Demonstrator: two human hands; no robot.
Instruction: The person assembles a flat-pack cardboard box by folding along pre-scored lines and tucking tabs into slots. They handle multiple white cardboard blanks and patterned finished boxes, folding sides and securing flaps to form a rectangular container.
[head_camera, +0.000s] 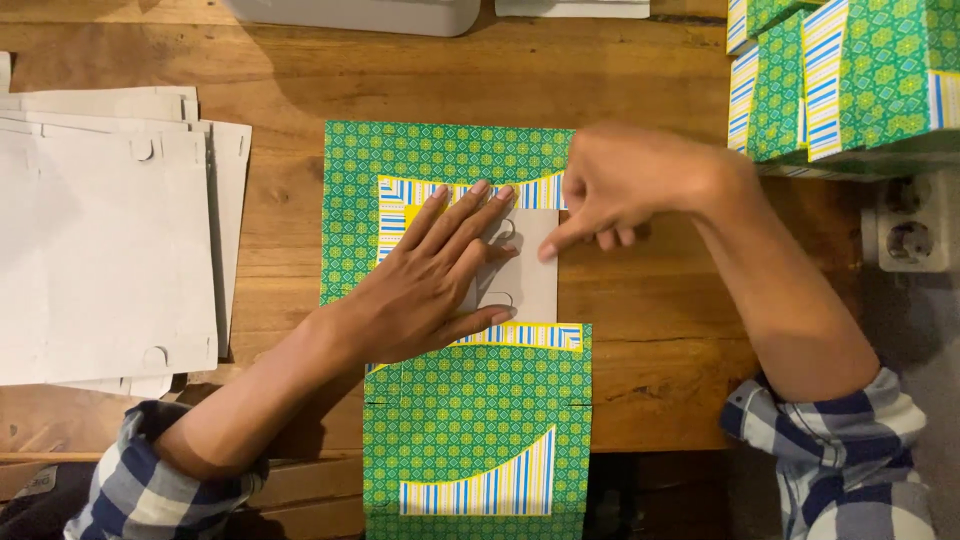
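Two hands are laid on a flat, unfolded green patterned cardboard box blank with blue-striped panels (455, 400), spread at the centre of the brown wooden worktop (650, 90). The left hand (440, 275) is pressed flat, fingers spread, grasping nothing. The right hand (610, 185) is curled, forefinger pushed against the grey flap (535, 270). Plain white blanks (100, 240) are stacked at nine o'clock, folded green boxes (850, 70) at two o'clock.

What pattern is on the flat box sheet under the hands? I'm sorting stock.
Green tile pattern on the box sheet, with blue-yellow-white striped bands; head view.
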